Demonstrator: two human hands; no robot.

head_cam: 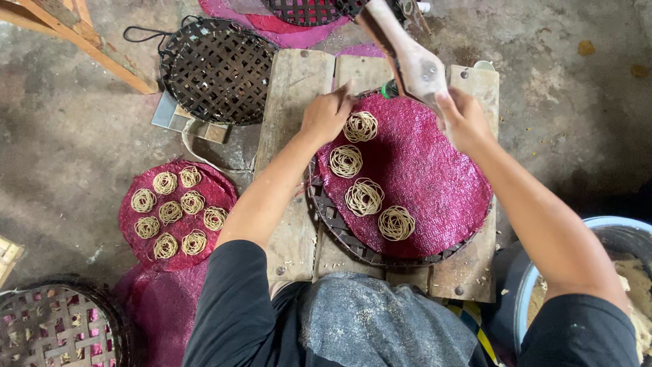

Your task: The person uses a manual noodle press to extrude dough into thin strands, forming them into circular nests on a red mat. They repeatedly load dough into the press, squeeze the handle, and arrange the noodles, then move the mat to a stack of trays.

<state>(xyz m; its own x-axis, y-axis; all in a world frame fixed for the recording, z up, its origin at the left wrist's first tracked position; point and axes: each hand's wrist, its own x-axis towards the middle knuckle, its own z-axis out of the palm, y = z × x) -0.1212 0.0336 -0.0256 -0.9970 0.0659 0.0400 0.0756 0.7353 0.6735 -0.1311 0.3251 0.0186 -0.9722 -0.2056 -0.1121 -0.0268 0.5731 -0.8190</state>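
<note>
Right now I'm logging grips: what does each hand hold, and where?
Right hand grips the wooden press at its lower end; left hand holds nothing.

Round magenta woven mat point(421, 170): coarse plastic-looking mesh, slightly shiny.
Dark round woven tray point(217, 71): flat strips in an open lattice, matt.
Pale wooden planks point(295, 88): worn, dusty, rough grain.
Long wooden press handle point(407, 58): smooth, rubbed pale.
Pale stringy noodle nests point(364, 197): thin matt strands.
Grey floor point(68, 136): rough concrete, stained.

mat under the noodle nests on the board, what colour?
Magenta-pink woven mat, lying on a dark lattice tray; the head view shows it.
</note>
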